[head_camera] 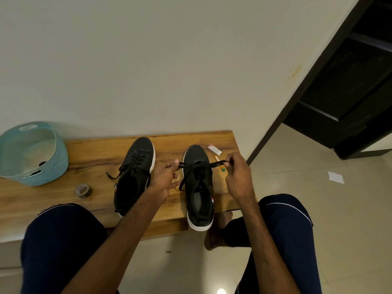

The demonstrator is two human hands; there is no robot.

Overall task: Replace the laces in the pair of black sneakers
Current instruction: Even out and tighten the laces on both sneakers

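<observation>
At frame left a teal basket point(31, 154) and tape roll point(83, 190) sit on the wooden bench point(95, 150); at centre stands one laced sneaker point(135, 172), then the left hand point(163, 180) pinches one end of the black lace point(214, 163) threaded through the second sneaker point(196, 154), the right hand point(238, 177) pinching the other.

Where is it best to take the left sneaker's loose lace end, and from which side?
Probably pinch the lace tip from the left and above: it lies flat on the bench, clear of the sneaker, with open wood around it.
</observation>
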